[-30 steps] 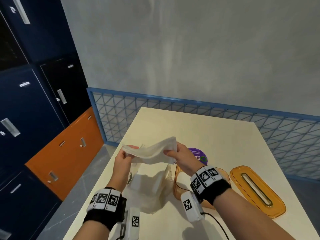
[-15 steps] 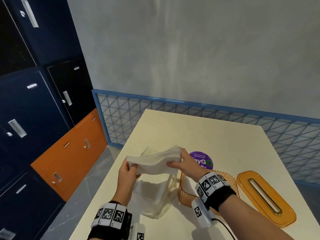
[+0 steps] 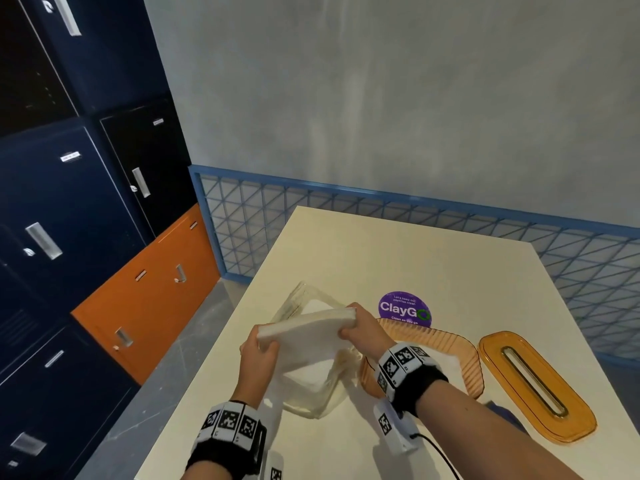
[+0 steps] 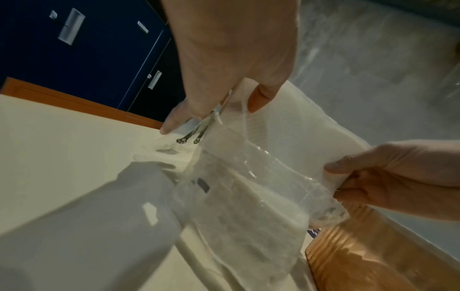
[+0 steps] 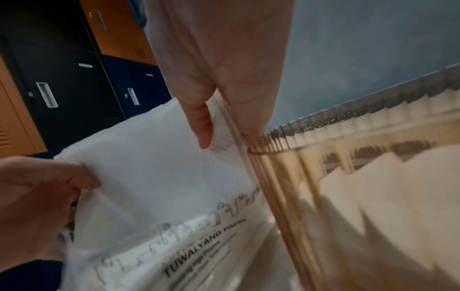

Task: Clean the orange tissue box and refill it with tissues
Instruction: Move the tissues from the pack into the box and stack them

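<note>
A white stack of tissues (image 3: pixel 308 325) is held above the clear plastic wrapper (image 3: pixel 313 386), pinched at its ends by the left hand (image 3: pixel 258 356) and right hand (image 3: pixel 360 329). The orange tissue box (image 3: pixel 464 358) is seen open on the table (image 3: pixel 398 251), just right of the hands, with its lid (image 3: pixel 536 386) laid beside it.

Right wrist view. The right hand (image 5: pixel 219 65) pinches the far edge of a white stack of tissues (image 5: pixel 154 167), thumb on top. The left hand (image 5: pixel 37 206), at near left, grips the opposite edge. A clear plastic wrapper (image 5: pixel 189 242) printed "TUWALYANG PAPEL" hangs below the stack. Just right stands the ribbed orange tissue box (image 5: pixel 348 196). Dark and orange lockers (image 5: pixel 62 78) lie beyond.
</note>
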`<state>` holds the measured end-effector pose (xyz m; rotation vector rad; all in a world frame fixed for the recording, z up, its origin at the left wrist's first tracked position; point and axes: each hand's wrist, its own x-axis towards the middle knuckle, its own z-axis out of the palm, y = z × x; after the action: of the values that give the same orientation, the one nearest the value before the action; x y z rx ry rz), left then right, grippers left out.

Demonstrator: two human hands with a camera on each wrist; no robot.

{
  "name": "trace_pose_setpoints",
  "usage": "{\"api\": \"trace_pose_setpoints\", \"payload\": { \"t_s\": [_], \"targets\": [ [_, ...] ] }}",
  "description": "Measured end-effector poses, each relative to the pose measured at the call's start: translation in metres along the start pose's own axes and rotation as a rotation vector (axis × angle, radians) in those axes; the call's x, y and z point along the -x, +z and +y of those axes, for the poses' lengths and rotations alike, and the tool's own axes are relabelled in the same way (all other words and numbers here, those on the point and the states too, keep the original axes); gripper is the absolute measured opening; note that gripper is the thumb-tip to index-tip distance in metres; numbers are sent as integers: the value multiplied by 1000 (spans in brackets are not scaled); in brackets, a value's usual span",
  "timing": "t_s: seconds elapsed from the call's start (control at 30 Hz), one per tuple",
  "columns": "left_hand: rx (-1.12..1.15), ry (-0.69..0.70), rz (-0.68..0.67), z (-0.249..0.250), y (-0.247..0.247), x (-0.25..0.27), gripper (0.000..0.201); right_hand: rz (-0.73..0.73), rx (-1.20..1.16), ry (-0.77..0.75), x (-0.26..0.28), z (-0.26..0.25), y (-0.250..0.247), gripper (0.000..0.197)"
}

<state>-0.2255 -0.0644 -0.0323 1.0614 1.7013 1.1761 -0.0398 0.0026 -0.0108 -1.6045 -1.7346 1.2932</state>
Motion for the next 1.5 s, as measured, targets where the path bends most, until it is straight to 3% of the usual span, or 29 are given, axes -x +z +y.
{"api": "trace_pose_setpoints", "payload": {
  "t_s": [0.13,0.3,0.5,0.6,0.67,0.73,0.87,1.03,1.13,1.23,1.33,1.5],
  "targets": [
    [73,63,21,13,2,3,35,54,-30,-58,1,-6,-7,22],
    [51,-17,4,5,2,6,28,1,-26,14,2,0,-5,36],
    [-31,-64,35,-9,2,-4,34,64,-66,-23,-3,-3,-1,26],
    [-47,-86,0,-21,0,-13,59,41,-91,-15,-4,-6,-4,31],
    [-122,-106,-40,-7,1,-3,63,-15,-35,36,-1,-4,-1,36],
    [-150,-108,-36,5,1,2,55,-11,-28,51,0,-4,0,40],
    [-90,-25,-15,20,-5,-3,10,36,-144,65,0,-13,-11,40],
    [-31,22,-17,36,1,-9,17,34,-189,87,2,-23,-23,35],
    [36,-36,-18,42,2,-10,28,43,-182,105,1,-31,-28,33],
    [213,-143,-160,45,-2,-12,56,30,-162,128,0,-39,-34,35],
    [378,-235,-252,54,-5,-10,29,-6,-169,152,0,-44,-39,39],
    [493,-414,-206,54,-5,-9,34,-47,-194,224,-1,-47,-37,32]
  ]
}}
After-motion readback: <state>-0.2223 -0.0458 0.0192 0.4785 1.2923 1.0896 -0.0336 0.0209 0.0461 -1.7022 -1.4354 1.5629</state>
